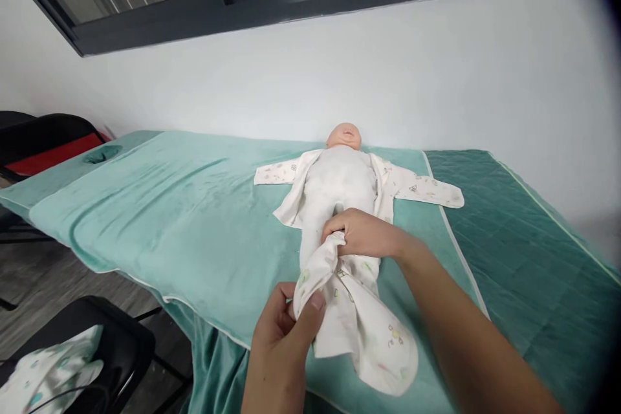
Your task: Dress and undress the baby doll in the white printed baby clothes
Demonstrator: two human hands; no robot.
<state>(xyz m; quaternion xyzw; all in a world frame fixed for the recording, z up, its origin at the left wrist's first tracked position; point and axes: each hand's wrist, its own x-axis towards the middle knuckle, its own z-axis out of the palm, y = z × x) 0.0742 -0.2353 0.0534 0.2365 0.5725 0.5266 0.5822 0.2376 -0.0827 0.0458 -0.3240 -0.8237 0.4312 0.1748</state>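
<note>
A baby doll lies on its back on the green-covered bed, head toward the wall. An open white patterned baby jacket covers its arms, leaving the pale torso bare. White printed baby pants are around its lower legs, one leg hanging loose toward me. My right hand is closed on the bunched upper edge of the pants, between the doll's legs. With thumb and fingers, my left hand pinches the lower end of the other pant leg. Fabric hides the doll's feet.
The bed runs along a white wall under a dark-framed window. A darker green quilted cover lies at the right. On a black chair at lower left rests a spotted white cloth. Another black chair stands at far left.
</note>
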